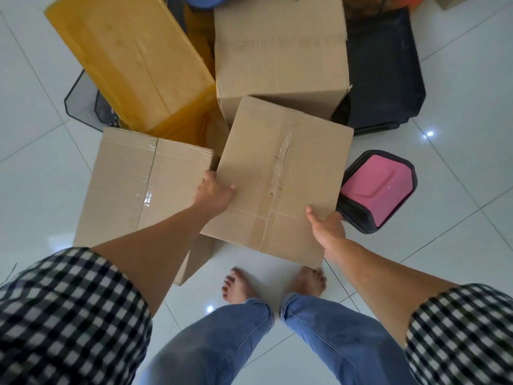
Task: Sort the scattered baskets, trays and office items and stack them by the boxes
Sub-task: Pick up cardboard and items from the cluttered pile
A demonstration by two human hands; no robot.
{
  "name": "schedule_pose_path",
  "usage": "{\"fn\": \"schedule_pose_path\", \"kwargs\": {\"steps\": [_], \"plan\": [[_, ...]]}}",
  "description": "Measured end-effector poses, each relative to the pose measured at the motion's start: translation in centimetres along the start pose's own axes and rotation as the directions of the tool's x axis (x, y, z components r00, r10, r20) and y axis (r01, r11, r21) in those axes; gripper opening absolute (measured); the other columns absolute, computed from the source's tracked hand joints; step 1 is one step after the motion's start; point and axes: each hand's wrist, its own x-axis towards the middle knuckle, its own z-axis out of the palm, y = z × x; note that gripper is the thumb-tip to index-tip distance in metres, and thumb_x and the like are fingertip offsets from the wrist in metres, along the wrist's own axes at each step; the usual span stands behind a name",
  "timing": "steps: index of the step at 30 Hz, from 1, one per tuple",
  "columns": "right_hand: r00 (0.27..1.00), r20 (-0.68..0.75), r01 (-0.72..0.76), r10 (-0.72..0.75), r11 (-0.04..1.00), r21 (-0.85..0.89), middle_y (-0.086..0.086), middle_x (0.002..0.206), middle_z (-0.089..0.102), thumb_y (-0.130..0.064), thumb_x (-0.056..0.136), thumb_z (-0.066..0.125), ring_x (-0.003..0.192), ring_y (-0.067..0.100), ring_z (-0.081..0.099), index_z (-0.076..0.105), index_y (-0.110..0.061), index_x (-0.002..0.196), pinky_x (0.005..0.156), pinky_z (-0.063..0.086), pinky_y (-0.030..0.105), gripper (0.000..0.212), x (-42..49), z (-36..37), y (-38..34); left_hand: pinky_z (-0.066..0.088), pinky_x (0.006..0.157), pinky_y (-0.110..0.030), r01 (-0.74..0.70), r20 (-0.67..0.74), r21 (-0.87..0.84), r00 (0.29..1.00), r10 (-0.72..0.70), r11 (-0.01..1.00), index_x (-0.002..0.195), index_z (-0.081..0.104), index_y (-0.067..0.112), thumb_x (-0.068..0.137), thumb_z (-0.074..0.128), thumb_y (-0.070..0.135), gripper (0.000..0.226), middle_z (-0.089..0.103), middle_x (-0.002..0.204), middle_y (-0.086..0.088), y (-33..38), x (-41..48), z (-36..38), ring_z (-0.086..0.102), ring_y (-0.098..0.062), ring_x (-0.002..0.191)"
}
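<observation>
Both my grips, left hand (213,190) and right hand (327,226), pinch opposite edges of the tilted cardboard box (277,176) above my bare feet (238,284); edge-only hold may slip, dropping it on toes.

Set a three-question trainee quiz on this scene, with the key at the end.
1. True or false: the left hand and the right hand both have a grip on the same cardboard box.
2. What colour is the tray nested in the black basket on the person's right? A) green B) pink C) white
3. Fill in: the top-left box, by the mesh basket, is ____ in colour.
Key: 1 true; 2 B; 3 yellow.
</observation>
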Motion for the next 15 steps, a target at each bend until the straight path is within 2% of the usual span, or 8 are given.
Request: {"fn": "schedule_pose_path", "kwargs": {"steps": [3,7,9,15], "plan": [[1.0,0.002,0.011,-0.011,1.0,0.009,0.001,0.126,0.059,-0.06,0.089,0.066,0.118,0.027,0.057,0.041,-0.016,0.141,0.085,0.038,0.03,0.073,-2.6,-1.6,-0.7,0.047,0.097,-0.045,-0.007,0.015,-0.11,1.0,0.009,0.994,0.134,0.03,0.008,0.096,0.063,0.035,0.056,0.051,0.132,-0.012,1.3,-3.1,-2.0,0.053,-0.034,0.121],[1.0,-0.001,0.017,-0.017,1.0,0.022,-0.004,0.111,0.053,-0.062,0.088,0.065,0.102,0.025,0.054,0.042,-0.015,0.135,0.083,0.039,0.033,0.07,-7.3,-4.5,-2.4,0.049,0.098,-0.047,-0.042,-0.003,-0.159,0.999,0.043,0.986,0.131,0.029,0.007,0.097,0.063,0.031,0.054,0.049,0.125,-0.009,3.2,-8.2,-5.1,0.053,-0.031,0.116],[0.999,-0.021,0.031,-0.03,0.998,0.047,-0.004,0.107,0.054,-0.063,0.088,0.065,0.095,0.023,0.051,0.042,-0.016,0.131,0.081,0.038,0.034,0.067,-9.9,-6.3,-3.6,0.049,0.095,-0.043,-0.062,-0.019,-0.181,0.998,0.059,0.981,0.133,0.029,0.009,0.097,0.063,0.031,0.055,0.049,0.127,-0.008,4.3,-10.8,-6.8,0.052,-0.027,0.114],[0.99,-0.105,0.105,-0.091,0.986,0.132,-0.003,0.111,0.055,-0.067,0.086,0.064,0.1,0.023,0.053,0.046,-0.019,0.134,0.082,0.04,0.035,0.07,-18.4,-12.5,-7.2,0.046,0.084,-0.034,-0.118,-0.073,-0.284,0.992,0.101,0.951,0.137,0.028,0.018,0.095,0.066,0.036,0.06,0.047,0.122,0.003,8.4,-19.0,-11.3,0.053,-0.022,0.114]]}}
